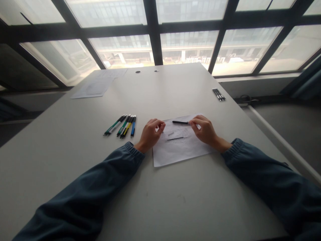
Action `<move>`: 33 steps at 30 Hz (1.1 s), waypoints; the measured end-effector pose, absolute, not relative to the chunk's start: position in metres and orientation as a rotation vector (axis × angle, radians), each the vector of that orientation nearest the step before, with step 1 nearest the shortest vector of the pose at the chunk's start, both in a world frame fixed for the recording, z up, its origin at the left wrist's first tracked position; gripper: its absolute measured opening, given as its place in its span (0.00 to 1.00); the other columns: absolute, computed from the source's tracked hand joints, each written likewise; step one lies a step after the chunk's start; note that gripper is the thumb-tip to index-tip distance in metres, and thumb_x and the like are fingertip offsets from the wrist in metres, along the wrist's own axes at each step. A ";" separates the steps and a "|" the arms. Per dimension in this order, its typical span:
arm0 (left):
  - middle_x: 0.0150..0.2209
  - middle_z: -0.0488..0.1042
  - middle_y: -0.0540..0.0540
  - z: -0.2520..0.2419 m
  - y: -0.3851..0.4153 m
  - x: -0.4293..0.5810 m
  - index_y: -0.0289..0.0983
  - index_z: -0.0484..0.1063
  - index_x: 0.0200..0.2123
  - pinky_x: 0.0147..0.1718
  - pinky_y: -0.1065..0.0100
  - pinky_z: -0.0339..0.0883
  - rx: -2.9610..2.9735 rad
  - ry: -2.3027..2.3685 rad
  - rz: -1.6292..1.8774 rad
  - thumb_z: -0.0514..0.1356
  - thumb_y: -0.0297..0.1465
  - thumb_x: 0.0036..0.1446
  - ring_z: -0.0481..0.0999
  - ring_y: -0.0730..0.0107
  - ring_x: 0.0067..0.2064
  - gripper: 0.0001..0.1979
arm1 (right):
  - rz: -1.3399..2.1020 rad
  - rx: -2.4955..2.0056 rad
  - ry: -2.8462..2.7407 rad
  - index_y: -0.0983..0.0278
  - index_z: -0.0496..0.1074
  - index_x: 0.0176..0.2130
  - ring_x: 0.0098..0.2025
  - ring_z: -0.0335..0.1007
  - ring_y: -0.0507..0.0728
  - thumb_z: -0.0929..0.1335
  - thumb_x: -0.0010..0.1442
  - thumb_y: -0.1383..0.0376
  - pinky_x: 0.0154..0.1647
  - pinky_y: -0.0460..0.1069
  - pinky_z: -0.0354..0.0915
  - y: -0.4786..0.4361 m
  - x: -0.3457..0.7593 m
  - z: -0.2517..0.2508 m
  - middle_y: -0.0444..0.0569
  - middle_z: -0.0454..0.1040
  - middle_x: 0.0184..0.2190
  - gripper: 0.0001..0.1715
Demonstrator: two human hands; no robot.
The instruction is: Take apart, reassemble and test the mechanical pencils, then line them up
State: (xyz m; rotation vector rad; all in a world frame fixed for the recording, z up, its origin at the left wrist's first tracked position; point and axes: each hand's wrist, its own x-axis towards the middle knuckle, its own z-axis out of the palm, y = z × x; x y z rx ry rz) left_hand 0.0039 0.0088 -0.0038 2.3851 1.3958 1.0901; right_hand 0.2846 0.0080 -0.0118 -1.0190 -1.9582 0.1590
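A sheet of white paper (173,155) lies on the table under both hands. My right hand (206,130) pinches the right end of a black pen barrel (180,122), which points left over the paper. On the left edge of the sheet, my left hand (149,133) is closed with thumb and forefinger together; whatever is between them is too small to make out. Between the hands lie a thin dark pen refill (175,138) and a small spring (171,134).
Several coloured pens (125,126) lie left of my left hand. Several black pens (219,94) sit near the table's right edge. More paper sheets (94,85) rest at the far left of the white table (160,97), before large windows.
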 end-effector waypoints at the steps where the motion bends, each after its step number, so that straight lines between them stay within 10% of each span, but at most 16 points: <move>1: 0.33 0.74 0.47 -0.004 0.008 0.004 0.38 0.77 0.36 0.43 0.63 0.66 2.419 1.354 1.088 0.58 0.36 0.67 0.71 0.65 0.39 0.11 | 0.162 -1.013 -1.964 0.61 0.75 0.33 0.38 0.71 0.59 0.66 0.67 0.68 0.43 0.56 0.67 0.008 0.284 -0.012 0.49 0.75 0.32 0.11; 33: 0.39 0.75 0.45 -0.003 0.006 0.006 0.40 0.79 0.35 0.45 0.61 0.68 2.526 1.233 1.104 0.63 0.36 0.63 0.71 0.63 0.43 0.08 | 0.307 -0.751 -2.304 0.61 0.72 0.37 0.42 0.69 0.58 0.65 0.69 0.67 0.44 0.53 0.66 0.006 0.282 -0.010 0.51 0.75 0.38 0.08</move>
